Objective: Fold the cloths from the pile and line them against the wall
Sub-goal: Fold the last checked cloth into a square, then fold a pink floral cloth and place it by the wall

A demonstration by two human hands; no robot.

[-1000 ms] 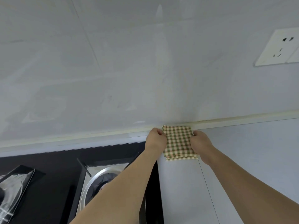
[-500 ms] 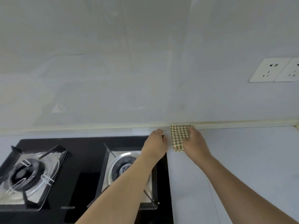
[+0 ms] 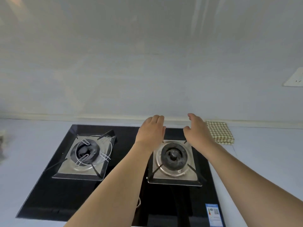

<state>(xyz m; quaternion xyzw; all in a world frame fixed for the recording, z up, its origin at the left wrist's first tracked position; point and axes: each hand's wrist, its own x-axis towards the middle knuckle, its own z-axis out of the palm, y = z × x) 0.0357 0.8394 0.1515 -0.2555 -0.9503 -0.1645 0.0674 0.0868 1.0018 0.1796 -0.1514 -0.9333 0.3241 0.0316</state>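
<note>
A folded green-and-cream checked cloth (image 3: 220, 132) lies flat on the white counter, its far edge against the wall's base strip. My right hand (image 3: 197, 130) hovers just left of it, fingers relaxed, holding nothing. My left hand (image 3: 151, 130) is stretched out above the back of the hob, fingers straight and together, also empty. Both hands are apart from the cloth. The pile of cloths is out of sight.
A black glass gas hob (image 3: 57, 190) fills the middle, with a left burner (image 3: 86, 150) and a right burner (image 3: 173, 155). White counter (image 3: 262, 161) runs on both sides. A wall socket (image 3: 295, 77) sits at the far right. Something blurred lies at the left edge (image 3: 2, 145).
Both hands let go of the folded cloth and moved left over the hob. The view swung left, so the cloth now sits to the right of my hands.
</note>
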